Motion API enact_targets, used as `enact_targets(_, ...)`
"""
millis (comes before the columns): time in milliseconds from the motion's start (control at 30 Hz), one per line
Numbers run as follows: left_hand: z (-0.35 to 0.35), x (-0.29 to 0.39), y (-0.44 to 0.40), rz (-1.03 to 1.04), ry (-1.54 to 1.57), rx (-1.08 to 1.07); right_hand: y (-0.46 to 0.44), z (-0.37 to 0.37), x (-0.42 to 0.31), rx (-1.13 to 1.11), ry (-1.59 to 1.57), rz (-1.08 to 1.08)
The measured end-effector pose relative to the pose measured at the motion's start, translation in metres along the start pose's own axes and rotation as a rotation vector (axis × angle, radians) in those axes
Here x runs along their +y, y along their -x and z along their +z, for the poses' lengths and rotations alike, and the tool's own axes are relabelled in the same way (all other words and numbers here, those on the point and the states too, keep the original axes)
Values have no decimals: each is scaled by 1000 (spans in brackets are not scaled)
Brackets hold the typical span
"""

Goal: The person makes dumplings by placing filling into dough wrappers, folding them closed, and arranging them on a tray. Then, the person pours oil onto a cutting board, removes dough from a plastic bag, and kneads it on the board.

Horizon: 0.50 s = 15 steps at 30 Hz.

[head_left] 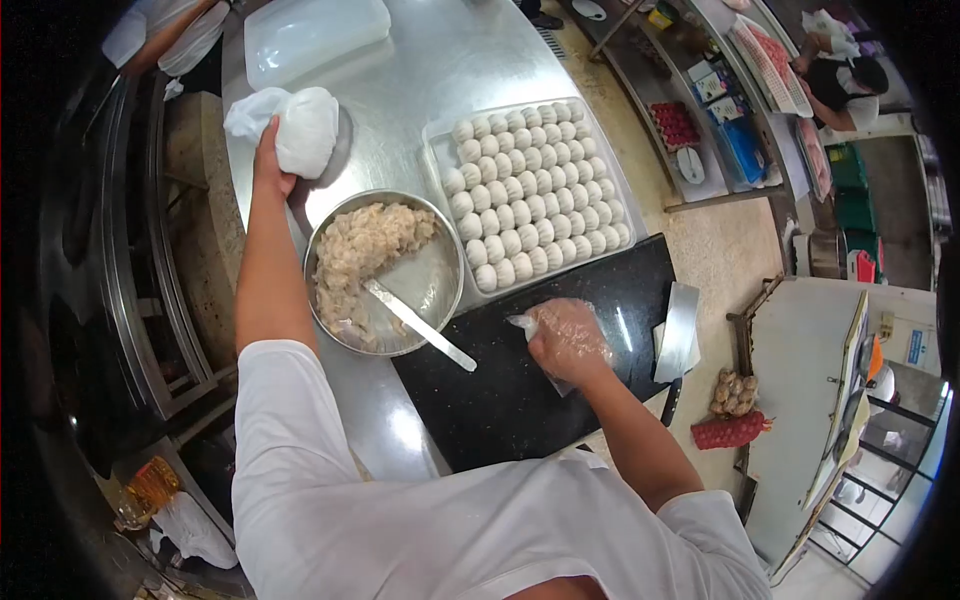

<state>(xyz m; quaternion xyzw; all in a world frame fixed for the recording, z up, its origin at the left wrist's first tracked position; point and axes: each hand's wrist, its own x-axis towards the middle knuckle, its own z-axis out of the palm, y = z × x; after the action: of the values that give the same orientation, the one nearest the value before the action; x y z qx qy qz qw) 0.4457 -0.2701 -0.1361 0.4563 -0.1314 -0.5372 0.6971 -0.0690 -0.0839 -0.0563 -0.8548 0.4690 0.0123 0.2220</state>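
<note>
My left hand [272, 168] grips a white, rounded bundle [307, 132] that looks wrapped in thin plastic, over the steel table's left side. Below it, a steel bowl [432, 270] holds a pale, chunky filling [362, 245], and a flat metal spatula [425, 328] leans across the rim. My right hand [568, 340], in a clear plastic glove, rests closed on the black board [490, 400]. Its fingers curl under, so whatever they may hold is hidden. Beyond the board, a tray [437, 160] carries rows of pleated white dumplings [530, 190].
A cleaver [680, 325] lies at the board's right edge. A translucent plastic tub [315, 40] stands at the table's far end. Shelves [690, 110] line the right, with a co-worker [845, 90] behind them. Another person's arm [165, 40] shows at upper left.
</note>
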Motion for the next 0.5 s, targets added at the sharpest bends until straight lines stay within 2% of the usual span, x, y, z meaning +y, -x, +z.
enact_targets(33,6,-4,1,-2,8,3,0,1,1,48,9,-21)
enact_targets(100,17,9,2,216,-412,214,3,0,-1,102,9,-54)
enact_targets(133,18,21,8,236,-415,214,1,-3,-1,182,-9,-156)
enact_targets(167,16,33,20,171,-696,279,5,-5,-3,258,-33,-250)
enact_targets(200,13,44,28,98,-980,342,9,-6,-3,268,-43,-249)
enact_targets(233,-14,45,27,207,-1040,188,13,-8,-2,209,-47,-273)
enact_targets(267,-18,40,40,211,-1056,188,17,-9,-2,147,-50,-300)
enact_targets(333,-31,36,88,366,-758,344,19,-1,-2,101,-14,-265)
enact_targets(367,-37,29,120,397,-714,317,17,4,-6,92,12,-170)
enact_targets(400,-36,25,155,441,-663,294,11,4,-8,91,45,-87)
enact_targets(467,-12,9,254,492,-713,343,8,0,-13,59,39,-83)
enact_targets(500,-16,-4,294,467,-642,354,5,-4,-13,2,-17,-36)
